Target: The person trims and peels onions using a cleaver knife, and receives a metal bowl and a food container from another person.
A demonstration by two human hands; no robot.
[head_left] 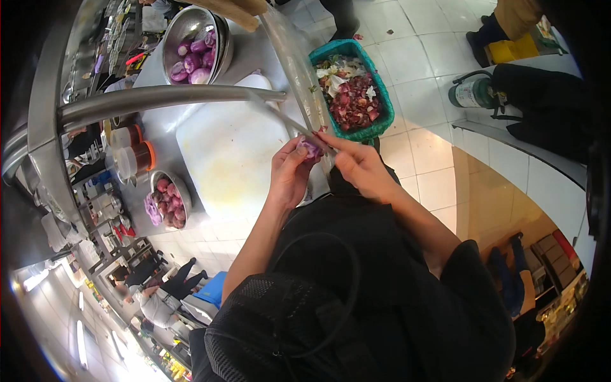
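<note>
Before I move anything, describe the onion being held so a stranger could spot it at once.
Find the large white cutting board. By its right edge in the picture, the left hand holds a purple onion. Unlike the onions piled in metal bowls, this one is held, with a knife at it.

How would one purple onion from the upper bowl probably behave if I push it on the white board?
The onion would probably roll, being rounded. Its glossy surface may feel slippery. It looks plump, so it is probably firm rather than floppy.
</note>
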